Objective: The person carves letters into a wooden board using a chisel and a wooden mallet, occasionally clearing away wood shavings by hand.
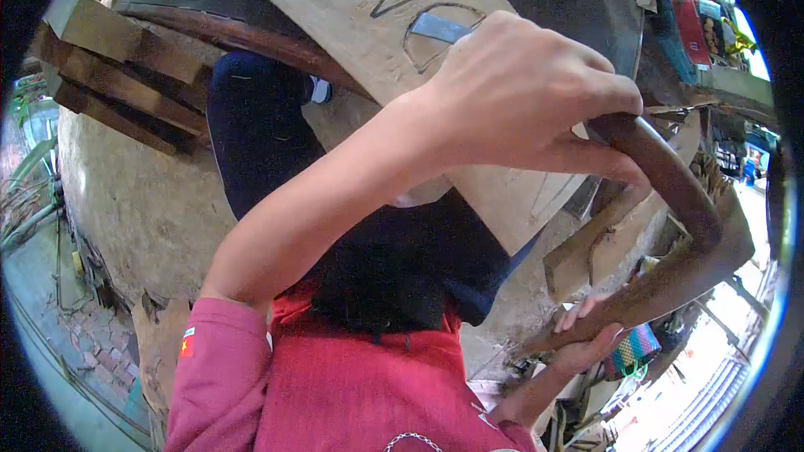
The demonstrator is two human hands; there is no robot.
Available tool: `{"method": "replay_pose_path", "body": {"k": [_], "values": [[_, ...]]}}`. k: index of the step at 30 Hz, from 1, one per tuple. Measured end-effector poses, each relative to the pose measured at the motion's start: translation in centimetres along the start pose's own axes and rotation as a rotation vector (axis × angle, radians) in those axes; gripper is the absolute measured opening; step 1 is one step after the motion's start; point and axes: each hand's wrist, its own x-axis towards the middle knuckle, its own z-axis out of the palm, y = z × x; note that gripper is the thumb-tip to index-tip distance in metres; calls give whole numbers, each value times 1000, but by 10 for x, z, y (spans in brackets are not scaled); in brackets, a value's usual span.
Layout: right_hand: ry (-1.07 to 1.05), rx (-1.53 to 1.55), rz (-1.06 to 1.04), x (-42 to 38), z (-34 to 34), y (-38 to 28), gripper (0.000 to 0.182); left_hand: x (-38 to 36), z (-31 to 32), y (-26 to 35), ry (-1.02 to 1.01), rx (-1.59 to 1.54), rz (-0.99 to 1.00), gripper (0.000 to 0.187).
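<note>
My left hand (544,88) reaches across from the left with its fingers closed round the upper end of a dark brown, bent wooden piece (682,188). Lower right, my right hand (586,347) grips the far end of its long arm. A flat grey metal blade (440,28) shows beside my left hand, over the board; my hand hides whether it joins the wooden piece. Beneath lies a pale wooden board (360,33) with large dark letters drawn on it, one partly under the blade. The board slants across my lap, and its middle is hidden by my left forearm.
Stacked wooden blocks (126,67) stand at the upper left beside a large pale rounded surface (126,201). A cut wood piece (586,255) and a woven checked bag (632,351) are at the right. Shelved items are at the upper right; bricks lie lower left.
</note>
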Motion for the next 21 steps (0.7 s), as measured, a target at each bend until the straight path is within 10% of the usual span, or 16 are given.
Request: {"method": "replay_pose_path", "body": {"k": [4, 7, 21], "values": [[-39, 461, -24, 11, -8, 2, 83, -3, 3, -3, 46, 1, 1, 49], [-82, 40, -73, -1, 2, 7, 82, -1, -2, -2, -10, 44, -19, 50], [-33, 228, 32, 10, 13, -4, 65, 0, -12, 5, -251, 107, 94, 50]]}}
